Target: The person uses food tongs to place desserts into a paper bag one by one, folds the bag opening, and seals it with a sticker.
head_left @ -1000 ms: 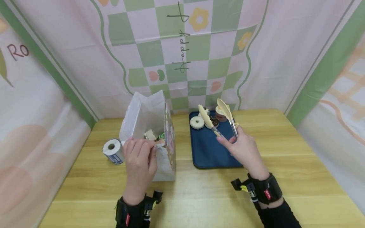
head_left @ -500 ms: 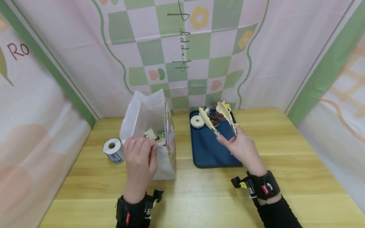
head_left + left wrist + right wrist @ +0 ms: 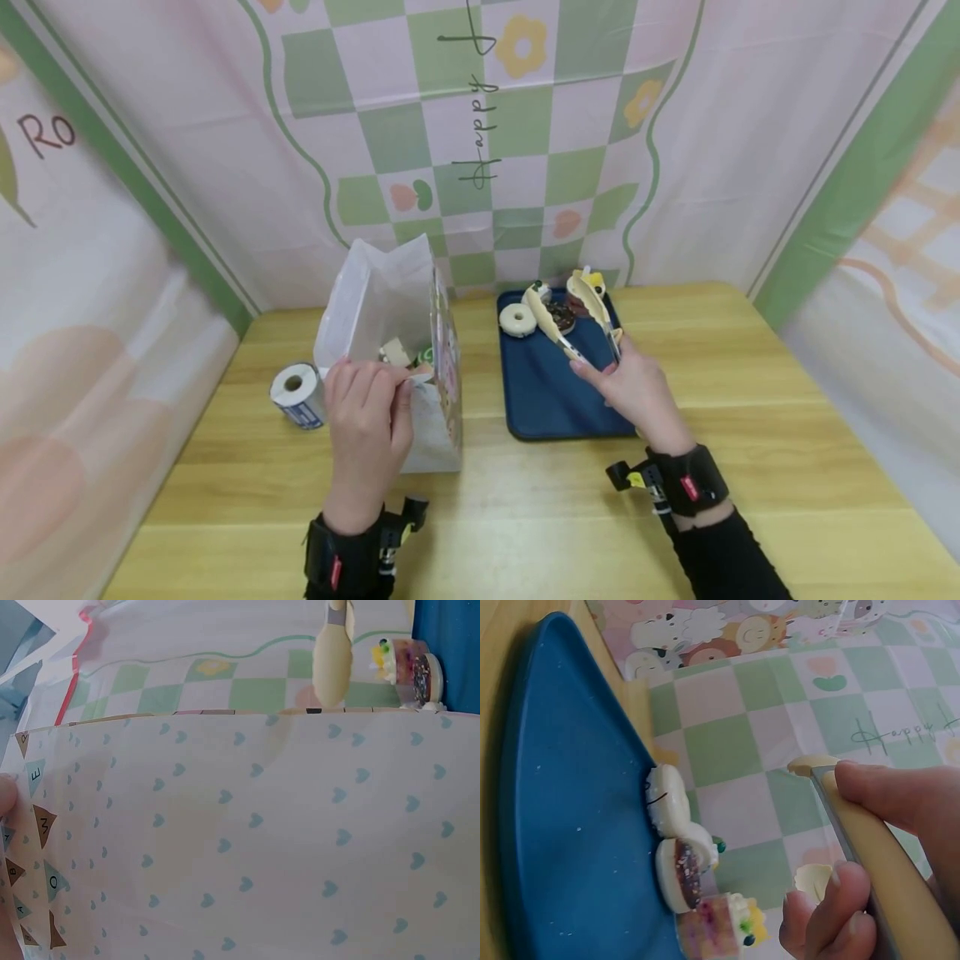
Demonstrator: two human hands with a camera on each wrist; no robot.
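My left hand (image 3: 367,425) grips the near rim of a white paper bag (image 3: 431,425), which stands with its mouth open. Inside it, partly hidden, show a pale block-like piece (image 3: 395,352) and something green and white. My right hand (image 3: 637,387) holds cream-tipped food tongs (image 3: 546,315), their arms spread apart with nothing between the tips. Under the tongs, at the back of a blue tray (image 3: 562,408), sit a white donut (image 3: 517,320), a chocolate donut with sprinkles (image 3: 686,874), a small white-topped cake (image 3: 703,844) and a layered dessert with yellow topping (image 3: 712,926).
A roll of labels (image 3: 296,396) stands on the wooden table (image 3: 525,525), close to the bag's left side. Printed cloth (image 3: 517,125) hangs behind the table and along both sides.
The tongs come slightly lower, their right tip now overlapping the layered dessert in the head view. My right wrist shifts a little forward and left. The left hand and bag stay put.
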